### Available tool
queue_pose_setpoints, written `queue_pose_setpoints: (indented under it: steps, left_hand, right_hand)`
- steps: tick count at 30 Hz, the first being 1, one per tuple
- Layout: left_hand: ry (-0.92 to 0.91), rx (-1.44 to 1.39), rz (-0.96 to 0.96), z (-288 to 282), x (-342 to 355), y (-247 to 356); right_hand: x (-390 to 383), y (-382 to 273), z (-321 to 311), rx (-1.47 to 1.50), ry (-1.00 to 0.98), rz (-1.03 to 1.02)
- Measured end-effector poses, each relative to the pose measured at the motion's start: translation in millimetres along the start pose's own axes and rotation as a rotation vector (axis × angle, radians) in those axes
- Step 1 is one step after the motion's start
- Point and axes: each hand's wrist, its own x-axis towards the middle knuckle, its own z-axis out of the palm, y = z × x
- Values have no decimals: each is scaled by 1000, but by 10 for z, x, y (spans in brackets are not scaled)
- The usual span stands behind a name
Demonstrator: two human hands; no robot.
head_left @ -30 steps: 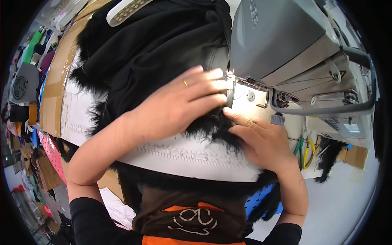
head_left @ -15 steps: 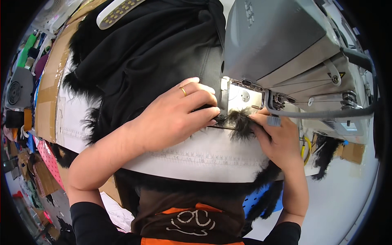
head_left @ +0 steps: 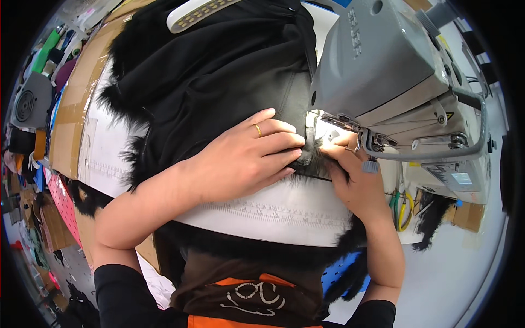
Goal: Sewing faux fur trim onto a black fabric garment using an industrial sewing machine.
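Note:
A black garment with fur edging (head_left: 219, 93) spreads over the sewing machine bed, its edge beside the presser foot. My left hand (head_left: 249, 156), with a ring on one finger, lies flat on it with the fingers stretched toward that edge. To the right, my right hand (head_left: 358, 183) has thumb and fingers bent around a dark fur strip (head_left: 317, 152), which touches the garment's edge; the fingertips are partly behind the machine's parts. The grey sewing machine (head_left: 383, 60) stands over them, its lit needle plate (head_left: 330, 133) just beyond my right fingertips.
Along the near table edge runs a printed ruler (head_left: 273, 214). Yellow-handled scissors (head_left: 405, 210) lie right of my right forearm, near a black fur piece (head_left: 432, 218). A white lamp bar (head_left: 202, 13) hangs over the garment. Taped cardboard (head_left: 82, 104) borders the left side.
My right hand has come left with the fur strip, bringing it against the garment's edge. My left hand stays on the garment. The whole view has shifted a little.

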Motion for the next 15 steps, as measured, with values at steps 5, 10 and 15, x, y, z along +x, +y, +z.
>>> queue_pose_setpoints:
  steps: [5,10,15]
  left_hand:
    - [-3,-13,19,29,-47,-58]
    - [-29,16,16,6,-39,-42]
    - [-35,2,19,-8,-48,-31]
  right_hand:
    - [18,27,-52,62,-10,-33]
    - [90,-54,7,65,-4,-38]
    - [82,-73,3,69,-17,-7]
